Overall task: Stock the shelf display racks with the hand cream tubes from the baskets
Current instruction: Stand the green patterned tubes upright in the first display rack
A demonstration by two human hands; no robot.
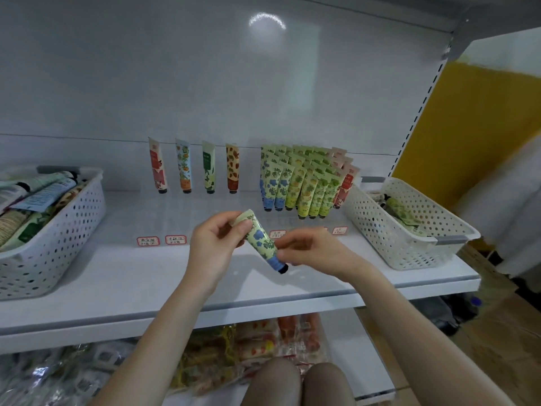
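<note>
Left hand (218,240) pinched 1 tube (259,238) by its flat end, right hand (311,250) near its cap. A basket (380,230) sat at 3 o'clock.

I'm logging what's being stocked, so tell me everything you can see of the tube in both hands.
The hand cream tube is pale green, printed with blue flowers and dark green leaves, with a blue band above a black cap. It looks like soft plastic. It slants, crimped end up-left, cap down-right, above the white shelf. The left hand pinches the crimped end; the right hand pinches it near the cap.
</note>
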